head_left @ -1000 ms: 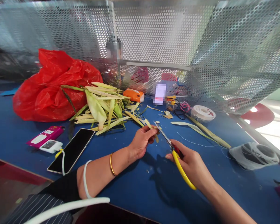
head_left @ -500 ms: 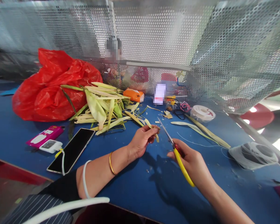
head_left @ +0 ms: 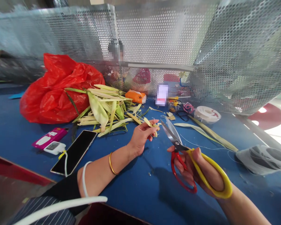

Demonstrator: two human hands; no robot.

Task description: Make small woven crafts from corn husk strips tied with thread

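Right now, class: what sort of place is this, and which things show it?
Probably a shared craft workbench: a perforated metal screen backs the blue table, leaf strips lie piled on it, and the right hand holds scissors while the left hand pinches a leaf strip.

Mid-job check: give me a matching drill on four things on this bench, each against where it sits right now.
Things
1. scissors
2. phone
3. plastic bag
4. leaf strip

Places
A. pinched in the left hand
B. gripped by the right hand, blades open
C. far left, beside the leaf pile
D. screen up on the table, a white cable at its near end

Pairs: 1-B, 2-D, 3-C, 4-A
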